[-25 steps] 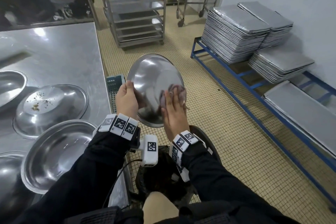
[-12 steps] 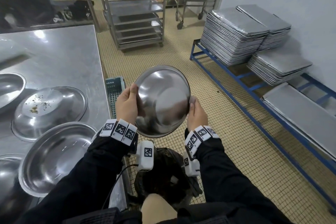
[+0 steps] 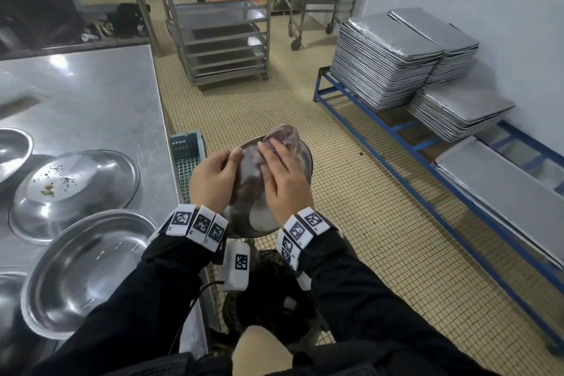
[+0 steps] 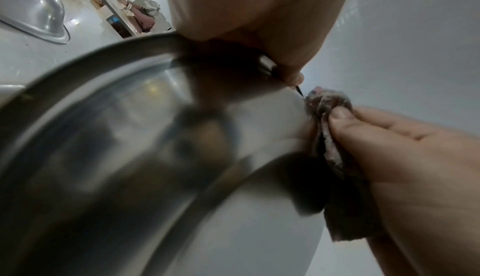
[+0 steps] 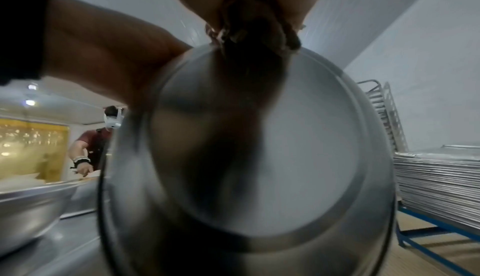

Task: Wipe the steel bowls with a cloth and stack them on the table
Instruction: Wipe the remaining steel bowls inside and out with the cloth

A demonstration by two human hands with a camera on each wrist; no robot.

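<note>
1. At far left, a steel table [image 3: 91, 91] is shown carrying several steel bowls: an upright bowl [image 3: 82, 268] near the front edge and, behind it, an overturned bowl [image 3: 73, 192] flecked with crumbs on its base.
2. Just off the table's right edge, the left hand [image 3: 213, 177] is seen grasping the rim of the held bowl [image 3: 259, 217], thumb on one face and fingers curled behind (the pinch on the rim is plain in the left wrist view).
3. The held bowl is kept in the air between both hands, above the tiled floor [image 3: 351, 207] and clear of the table, its base turned toward the person.
4. The right hand [image 3: 287, 183] is laid on the bowl's base, fingers bent over a bunched cloth [image 3: 282, 134], which is pressed against the steel near the far rim.
5. At right, stacked baking trays [image 3: 384, 61] are borne on a blue rack [image 3: 378, 131] along the wall.
</note>
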